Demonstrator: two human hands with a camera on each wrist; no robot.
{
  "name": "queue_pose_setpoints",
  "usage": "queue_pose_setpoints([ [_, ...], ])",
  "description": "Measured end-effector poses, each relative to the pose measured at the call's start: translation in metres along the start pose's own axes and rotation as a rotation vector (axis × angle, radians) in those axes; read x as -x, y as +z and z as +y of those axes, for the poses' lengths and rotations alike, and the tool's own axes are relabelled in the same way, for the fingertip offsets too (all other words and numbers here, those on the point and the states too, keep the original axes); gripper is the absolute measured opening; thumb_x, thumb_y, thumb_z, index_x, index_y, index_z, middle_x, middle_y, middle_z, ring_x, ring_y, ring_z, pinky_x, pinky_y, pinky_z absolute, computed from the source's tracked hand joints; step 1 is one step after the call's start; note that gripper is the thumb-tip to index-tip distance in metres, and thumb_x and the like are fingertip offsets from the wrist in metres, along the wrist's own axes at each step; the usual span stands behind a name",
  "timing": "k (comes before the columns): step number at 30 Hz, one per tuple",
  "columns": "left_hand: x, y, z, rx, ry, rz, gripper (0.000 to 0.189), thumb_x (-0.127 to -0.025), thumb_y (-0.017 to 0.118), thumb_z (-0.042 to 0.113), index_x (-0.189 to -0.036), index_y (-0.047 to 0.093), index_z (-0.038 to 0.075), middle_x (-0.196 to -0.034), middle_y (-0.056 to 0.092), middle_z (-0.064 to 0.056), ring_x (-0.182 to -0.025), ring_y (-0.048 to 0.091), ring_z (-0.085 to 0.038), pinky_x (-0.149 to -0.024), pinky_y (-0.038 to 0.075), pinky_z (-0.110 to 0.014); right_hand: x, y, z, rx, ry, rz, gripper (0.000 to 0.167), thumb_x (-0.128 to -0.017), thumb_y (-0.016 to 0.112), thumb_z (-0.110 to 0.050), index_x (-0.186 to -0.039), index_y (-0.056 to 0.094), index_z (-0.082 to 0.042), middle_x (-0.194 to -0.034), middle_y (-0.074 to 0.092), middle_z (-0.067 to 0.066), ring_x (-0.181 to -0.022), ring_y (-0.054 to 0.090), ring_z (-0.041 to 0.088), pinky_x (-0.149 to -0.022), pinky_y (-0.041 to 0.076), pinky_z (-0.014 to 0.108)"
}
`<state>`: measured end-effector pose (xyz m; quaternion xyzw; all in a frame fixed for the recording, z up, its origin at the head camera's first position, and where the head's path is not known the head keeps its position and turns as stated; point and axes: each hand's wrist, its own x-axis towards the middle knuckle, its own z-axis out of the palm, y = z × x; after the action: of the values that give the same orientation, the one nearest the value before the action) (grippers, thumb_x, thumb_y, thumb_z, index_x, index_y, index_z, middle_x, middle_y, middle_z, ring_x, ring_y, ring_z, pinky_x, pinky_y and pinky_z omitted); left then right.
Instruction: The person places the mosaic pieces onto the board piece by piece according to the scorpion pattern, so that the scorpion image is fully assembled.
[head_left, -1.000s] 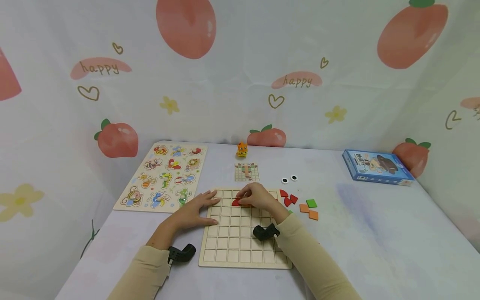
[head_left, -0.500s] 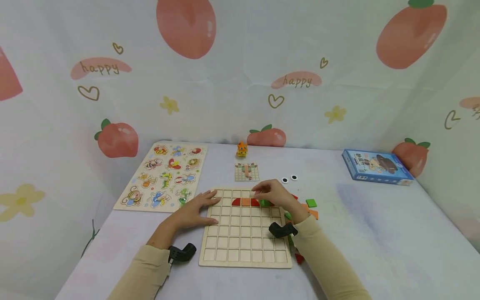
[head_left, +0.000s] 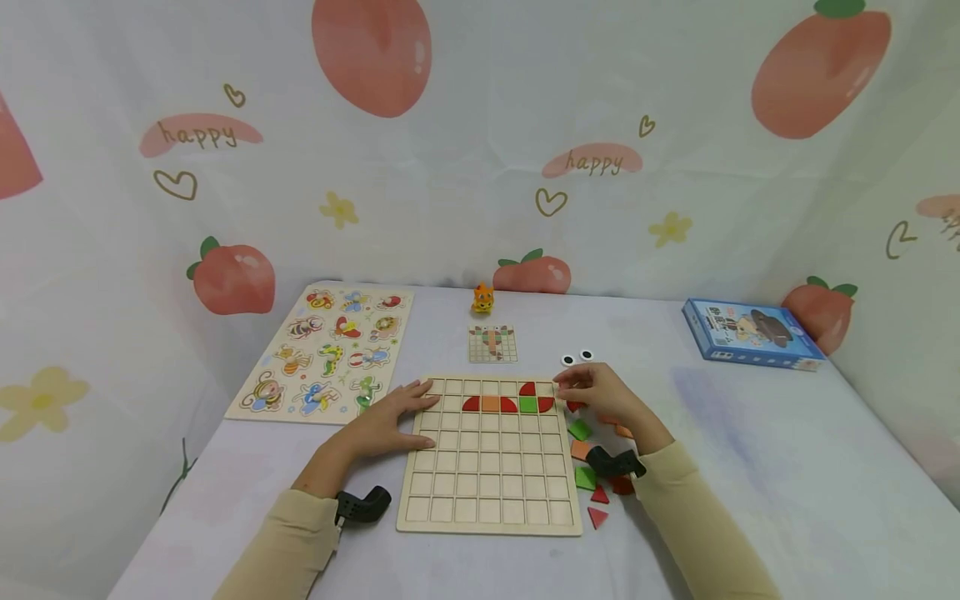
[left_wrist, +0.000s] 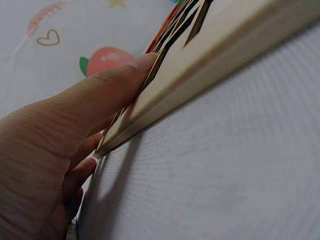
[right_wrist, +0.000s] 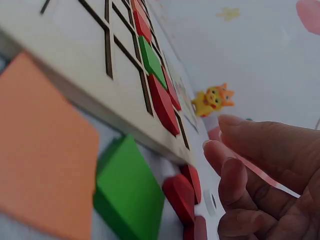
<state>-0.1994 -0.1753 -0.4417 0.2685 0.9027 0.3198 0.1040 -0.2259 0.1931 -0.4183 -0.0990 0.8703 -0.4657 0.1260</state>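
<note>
A square wooden grid board [head_left: 487, 475] lies on the table. My left hand [head_left: 382, 423] rests at its left edge, the thumb [left_wrist: 115, 82] on top of the rim in the left wrist view. In the board's second row sit a red quarter-round piece [head_left: 471, 404], an orange square [head_left: 490, 404], another red piece [head_left: 508, 405], a green square [head_left: 528, 405] and a red rounded piece [head_left: 546, 405]. One more red piece [head_left: 528, 388] is in the top row. My right hand [head_left: 603, 396] hovers by the top right corner, fingers loosely bent, nothing visible between them.
Loose red, green [head_left: 585, 477] and orange [head_left: 581, 450] pieces lie along the board's right side. Behind are two eye discs [head_left: 587, 356], a pattern card [head_left: 492, 343] and a small orange figurine [head_left: 483, 298]. An insect puzzle [head_left: 322, 354] lies left, a blue box [head_left: 753, 333] right.
My right hand has moved rightward from over the second row to beyond the board's top right corner, uncovering the coloured pieces there. My left hand stays put.
</note>
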Motion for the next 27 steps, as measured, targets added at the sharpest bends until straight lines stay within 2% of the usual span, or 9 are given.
queue_pose_setpoints([
  [7, 0.0, 0.001, -0.001, 0.014, -0.011, -0.004, 0.075, -0.075, 0.074, 0.046, -0.137, 0.049, 0.013, -0.154, 0.027, -0.005, -0.144, 0.015, -0.034, -0.112, 0.019, -0.058, 0.008, -0.014, 0.009, 0.017, 0.065, 0.033, 0.031, -0.086, 0.066, -0.015, -0.113, 0.063, -0.001, -0.092, 0.063, 0.01, -0.073, 0.057, 0.018, -0.062, 0.049, 0.025],
  [14, 0.0, 0.002, -0.002, 0.014, -0.005, -0.001, 0.075, -0.075, 0.074, 0.046, -0.137, 0.048, 0.014, -0.154, 0.027, -0.005, -0.144, 0.015, -0.034, -0.112, 0.019, -0.058, 0.018, -0.028, 0.018, 0.025, 0.038, 0.049, 0.034, -0.087, 0.065, -0.017, -0.116, 0.061, 0.001, -0.094, 0.064, 0.011, -0.073, 0.058, 0.016, -0.058, 0.048, 0.024],
  [20, 0.0, 0.002, -0.003, 0.018, -0.002, -0.002, 0.075, -0.075, 0.073, 0.046, -0.137, 0.048, 0.014, -0.154, 0.026, -0.005, -0.144, 0.015, -0.034, -0.112, 0.019, -0.058, 0.026, -0.039, 0.028, 0.037, 0.056, 0.105, 0.035, -0.087, 0.065, -0.016, -0.117, 0.061, 0.001, -0.098, 0.065, 0.014, -0.077, 0.06, 0.017, -0.065, 0.052, 0.024],
  [27, -0.001, 0.001, -0.004, 0.005, 0.001, -0.002, 0.074, -0.075, 0.073, 0.047, -0.137, 0.048, 0.015, -0.154, 0.027, -0.004, -0.144, 0.015, -0.034, -0.112, 0.019, -0.058, 0.034, -0.051, 0.038, 0.082, 0.13, 0.148, 0.039, -0.087, 0.066, -0.019, -0.12, 0.06, 0.0, -0.108, 0.063, 0.018, -0.086, 0.055, 0.02, -0.069, 0.045, 0.025],
])
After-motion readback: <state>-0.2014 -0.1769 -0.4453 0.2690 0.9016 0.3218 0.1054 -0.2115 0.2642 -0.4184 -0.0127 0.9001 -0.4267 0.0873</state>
